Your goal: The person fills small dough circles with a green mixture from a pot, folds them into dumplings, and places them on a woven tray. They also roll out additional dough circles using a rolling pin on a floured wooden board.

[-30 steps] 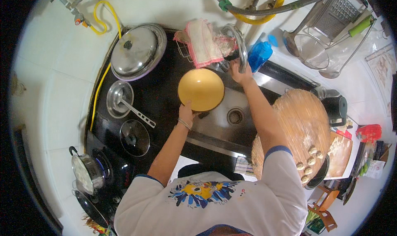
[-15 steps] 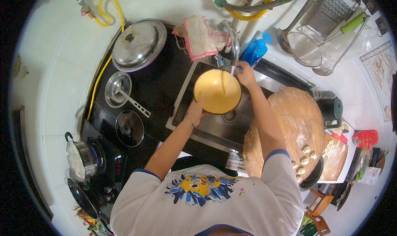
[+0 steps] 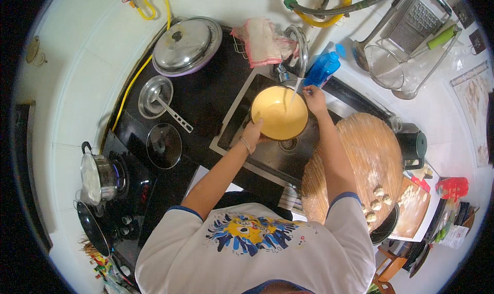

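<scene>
My left hand [image 3: 252, 134] grips the near left rim of a yellow bowl [image 3: 275, 124] with a dark edge, thumb on the inner side. The bowl is held over the metal sink [image 3: 267, 157], beneath a curved chrome tap [image 3: 303, 52]. A thin stream of water [image 3: 295, 96] falls from the spout into the bowl. My right hand [image 3: 315, 99] is at the bowl's far right rim, beside the spout. Its fingers are pinched together; what lies between them is too small to make out. The sink drain [image 3: 288, 143] shows below the bowl.
A blue bottle [image 3: 323, 70] stands right of the tap; cloths [image 3: 263, 41] hang left of it. Right of my right forearm is a round wooden board [image 3: 355, 155] with several dumplings. At left are a lidded pan [image 3: 182, 47], a skimmer [image 3: 156, 97], a glass lid [image 3: 164, 145] and a pot [image 3: 100, 178].
The whole view has shifted slightly. My right hand has drawn a little toward me, away from the spout. The bowl stays under the running water in my left hand.
</scene>
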The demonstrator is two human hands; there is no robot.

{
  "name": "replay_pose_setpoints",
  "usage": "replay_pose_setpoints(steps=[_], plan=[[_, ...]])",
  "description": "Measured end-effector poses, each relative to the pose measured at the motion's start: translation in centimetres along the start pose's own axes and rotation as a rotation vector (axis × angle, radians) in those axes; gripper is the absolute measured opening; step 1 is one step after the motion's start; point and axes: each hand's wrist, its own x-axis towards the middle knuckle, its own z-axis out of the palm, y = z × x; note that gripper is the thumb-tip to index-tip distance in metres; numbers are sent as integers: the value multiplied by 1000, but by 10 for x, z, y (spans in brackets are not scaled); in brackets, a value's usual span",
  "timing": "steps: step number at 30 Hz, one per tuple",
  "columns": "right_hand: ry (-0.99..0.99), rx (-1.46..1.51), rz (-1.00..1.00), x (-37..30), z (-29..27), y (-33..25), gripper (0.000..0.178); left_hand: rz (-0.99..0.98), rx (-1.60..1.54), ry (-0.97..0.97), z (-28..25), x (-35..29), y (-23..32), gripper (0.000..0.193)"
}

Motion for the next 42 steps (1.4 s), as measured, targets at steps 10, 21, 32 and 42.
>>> replay_pose_setpoints(steps=[10,21,32,42], plan=[[34,11,12,-26,-11,-23,23,50,20,23,2,-19,2,39],[-70,364,61,-89,-5,-33,19,214,-107,209,-58,-160,27,38],[-558,474,-74,-190,57,-151,19,431,-217,787,-237,-455,55,38],[-573,455,-129,-209,103,-158,19,461,-107,1296,-390,-576,106,30]])
